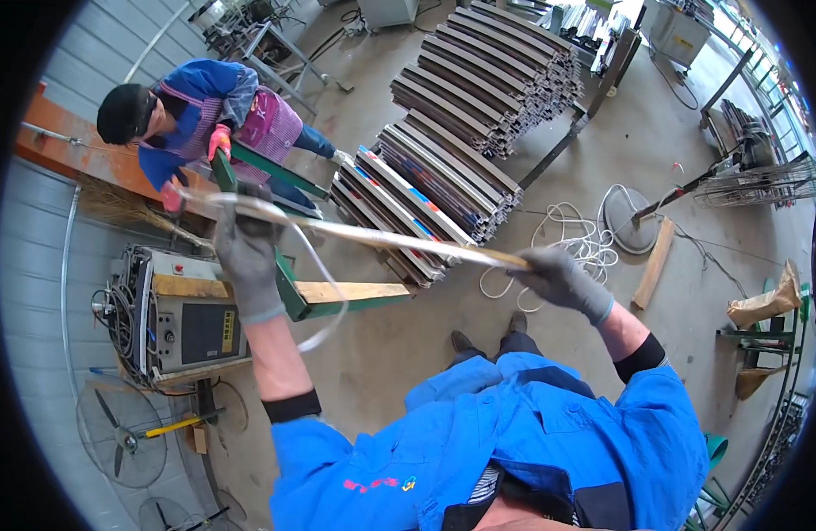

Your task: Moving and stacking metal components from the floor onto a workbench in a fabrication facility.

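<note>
Gripping with the gray-gloved right hand [563,276] one end of a long white strap [399,242], with fingers closed around it. Holding the same strap also in the gray-gloved left hand [250,248], closed around it farther to the left and slightly higher. Stretched nearly straight between both hands, passing in view across the stacked metal profiles [417,181]. Hanging below the left hand in a loose curve, in front of the wooden board [355,292] on the green steel frame [300,308]. Blurred around the left fingers; cannot tell where each one lies. Hidden at its right end inside the glove. Hard to make out beyond the left hand, near the co-worker's pink glove [172,196]; cannot tell whether touching.
</note>
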The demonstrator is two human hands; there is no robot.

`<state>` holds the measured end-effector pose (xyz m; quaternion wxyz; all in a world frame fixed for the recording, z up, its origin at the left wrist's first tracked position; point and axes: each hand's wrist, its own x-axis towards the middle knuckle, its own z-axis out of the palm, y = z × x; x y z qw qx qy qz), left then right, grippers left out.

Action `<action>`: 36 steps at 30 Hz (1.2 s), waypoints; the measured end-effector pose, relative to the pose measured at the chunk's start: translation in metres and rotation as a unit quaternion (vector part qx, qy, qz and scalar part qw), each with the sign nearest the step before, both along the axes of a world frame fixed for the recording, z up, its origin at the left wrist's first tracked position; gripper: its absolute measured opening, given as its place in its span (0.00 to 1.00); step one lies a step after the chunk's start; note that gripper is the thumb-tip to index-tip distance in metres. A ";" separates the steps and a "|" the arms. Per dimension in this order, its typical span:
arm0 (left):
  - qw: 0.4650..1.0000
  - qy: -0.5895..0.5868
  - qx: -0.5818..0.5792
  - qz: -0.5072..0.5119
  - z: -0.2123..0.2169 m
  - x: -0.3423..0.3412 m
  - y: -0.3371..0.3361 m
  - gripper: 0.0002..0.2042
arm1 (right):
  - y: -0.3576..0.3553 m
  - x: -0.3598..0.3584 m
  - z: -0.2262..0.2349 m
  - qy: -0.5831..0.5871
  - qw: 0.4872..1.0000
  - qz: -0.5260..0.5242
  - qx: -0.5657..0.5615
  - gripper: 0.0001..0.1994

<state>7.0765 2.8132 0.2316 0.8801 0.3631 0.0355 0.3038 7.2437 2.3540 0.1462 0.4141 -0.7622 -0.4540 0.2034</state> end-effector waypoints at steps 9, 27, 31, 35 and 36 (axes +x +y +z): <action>0.944 0.248 0.216 0.021 0.018 0.185 -0.078 0.16 | -0.104 0.120 0.045 0.075 0.936 -0.305 0.156 0.11; 0.162 0.554 0.762 0.295 -0.038 0.111 -0.142 0.25 | -0.269 0.424 0.050 0.172 0.857 -0.397 0.280 0.13; -0.011 0.792 0.551 0.264 -0.061 -0.026 -0.098 0.39 | -0.287 0.483 0.058 0.133 0.849 -0.414 0.301 0.13; 0.204 0.835 0.448 0.245 -0.071 -0.043 -0.092 0.38 | -0.283 0.543 0.082 0.044 0.835 -0.464 0.291 0.13; 0.185 0.833 0.459 0.248 -0.072 -0.038 -0.093 0.37 | -0.281 0.562 0.085 0.043 0.826 -0.472 0.304 0.13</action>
